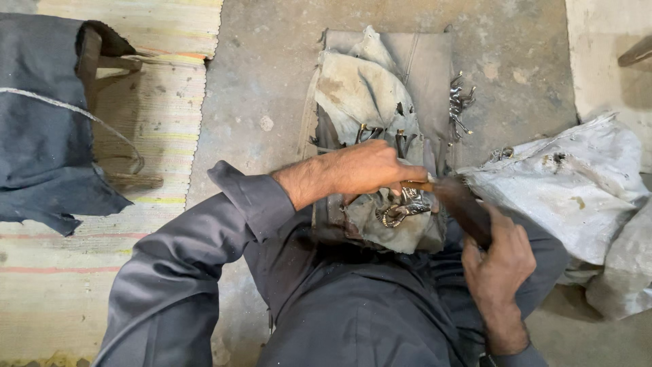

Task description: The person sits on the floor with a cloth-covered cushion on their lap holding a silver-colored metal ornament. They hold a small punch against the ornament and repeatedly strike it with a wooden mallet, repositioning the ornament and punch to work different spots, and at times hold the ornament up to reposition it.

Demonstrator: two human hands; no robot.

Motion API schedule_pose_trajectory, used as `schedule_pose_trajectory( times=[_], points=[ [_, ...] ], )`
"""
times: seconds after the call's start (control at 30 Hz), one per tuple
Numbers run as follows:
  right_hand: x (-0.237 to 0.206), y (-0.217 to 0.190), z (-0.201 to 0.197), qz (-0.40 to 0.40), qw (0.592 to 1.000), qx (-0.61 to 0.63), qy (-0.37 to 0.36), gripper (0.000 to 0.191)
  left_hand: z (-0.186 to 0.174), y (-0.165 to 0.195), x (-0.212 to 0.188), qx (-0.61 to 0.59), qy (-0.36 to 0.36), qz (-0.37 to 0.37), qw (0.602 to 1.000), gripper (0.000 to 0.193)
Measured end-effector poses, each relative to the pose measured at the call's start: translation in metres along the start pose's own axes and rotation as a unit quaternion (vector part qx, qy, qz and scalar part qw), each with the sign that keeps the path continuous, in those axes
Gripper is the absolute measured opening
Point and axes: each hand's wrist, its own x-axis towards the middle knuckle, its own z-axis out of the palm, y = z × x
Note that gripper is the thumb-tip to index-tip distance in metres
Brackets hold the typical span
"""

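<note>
Filing, as far as I can judge, is the step in hand: my left hand (363, 170) is curled tight over a small shiny metal piece (407, 200), pinning it at frame centre on the grimy grey cloth-covered block (380, 81), while my right hand (499, 261) is clamped round the dark wooden handle of a long tool (462, 204) whose tip meets the piece just under my left fingers. How the piece itself lies I cannot tell; my fingers hide most of it. The next stroke, I reckon, calls for a steady hold and a short, level push, since the tip works right beside my left fingertips.

Room is tight on the right, where the crumpled white woven sack (577, 177) lies just beside the tool. More small bright metal parts (458, 102) sit at the block's right edge, upper centre, and could be knocked off. Left of the block the bare concrete floor (258, 88) is open as far as the striped woven mat (163, 102) and the dark blue cloth (41, 115) at upper left.
</note>
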Motion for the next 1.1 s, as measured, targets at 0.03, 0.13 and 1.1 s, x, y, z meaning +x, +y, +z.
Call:
schedule_pose_trajectory(
  times=[0.03, 0.13, 1.1],
  points=[
    [0.0, 0.0, -0.001, -0.028, 0.999, -0.03, -0.01, 0.046, 0.0, 0.0, -0.001, -0.004, 0.002, 0.002, 1.0, 0.043],
    [0.0, 0.002, 0.0, 0.039, 0.996, 0.051, 0.056, 0.039, 0.0, 0.0, 0.0, 0.001, 0.008, 0.018, 1.0, 0.044],
    [-0.007, 0.018, 0.008, 0.17, 0.972, 0.164, 0.023, 0.034, 0.001, -0.001, 0.002, 0.019, 0.005, 0.014, 1.0, 0.056]
  ],
)
